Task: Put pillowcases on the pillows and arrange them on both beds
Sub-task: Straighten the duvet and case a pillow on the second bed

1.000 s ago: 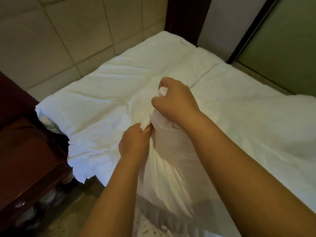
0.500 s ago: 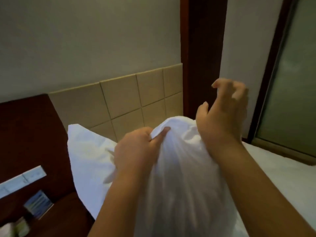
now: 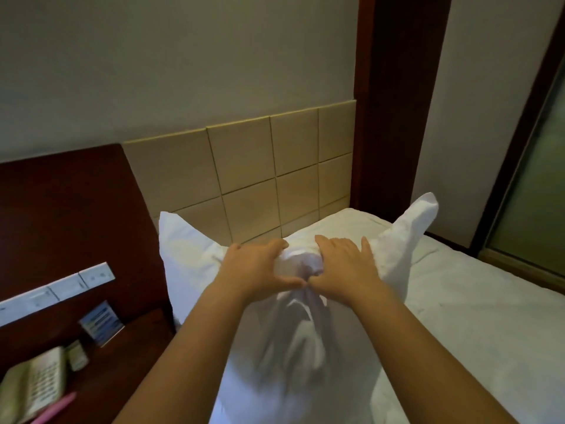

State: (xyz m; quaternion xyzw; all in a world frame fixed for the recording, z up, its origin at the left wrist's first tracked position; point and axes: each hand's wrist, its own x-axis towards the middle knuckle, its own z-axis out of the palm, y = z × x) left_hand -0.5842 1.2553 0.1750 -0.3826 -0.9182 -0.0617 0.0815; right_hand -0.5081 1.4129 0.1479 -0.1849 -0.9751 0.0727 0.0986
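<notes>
A white pillow in a white pillowcase [image 3: 293, 347] stands on end in front of me, above the bed [image 3: 477, 316]. Its two upper corners stick out at left and right like ears. My left hand [image 3: 260, 267] and my right hand [image 3: 345, 264] press side by side on the top middle of the pillow, thumbs nearly touching, fingers curled into the bunched cloth between them. Folds run down from where the hands grip.
A tan tiled headboard panel [image 3: 269, 179] rises behind the pillow. At left, a dark wooden nightstand [image 3: 128, 347] holds a telephone [image 3: 33, 384], a pink pen [image 3: 55, 408], a small card stand [image 3: 102, 322] and a switch strip [image 3: 55, 289]. A dark wooden post [image 3: 394, 102] and a glass door [image 3: 532, 194] stand at right.
The pillow was lifted from lying on the bed to standing upright. My right hand, raised with fingers apart half a second ago, has come down onto the pillow top beside the left hand.
</notes>
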